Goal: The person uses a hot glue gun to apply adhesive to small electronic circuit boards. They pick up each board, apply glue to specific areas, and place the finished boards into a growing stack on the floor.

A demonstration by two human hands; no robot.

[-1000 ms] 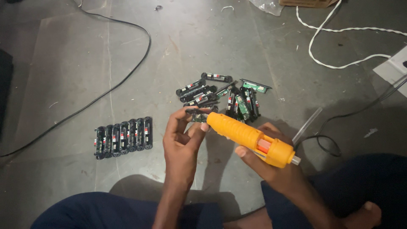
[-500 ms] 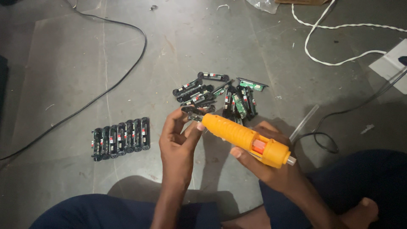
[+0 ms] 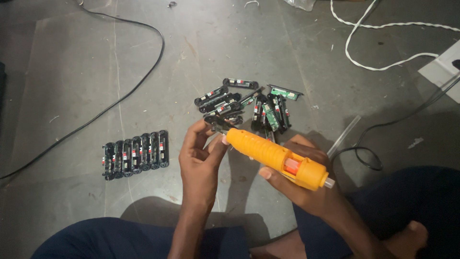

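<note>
Two hands work above the floor: the left hand pinches a small black module; the right hand grips an orange glue gun, nozzle touching the module, near the loose pile.

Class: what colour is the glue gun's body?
Orange glue gun, seen in the head view.

— What's the ground like here?

— A bare grey concrete floor, scuffed and scratched, with small white flecks of debris scattered about.

— Anything lying across it?

— A thin black cable curves from 12 o'clock down toward 9 o'clock. A white cord loops at 1 o'clock, and another black cable coils at 3 o'clock.

— And the light?

— Dim and even, brighter toward 12 o'clock. A pale flat panel sits at the 2 o'clock edge.
</note>
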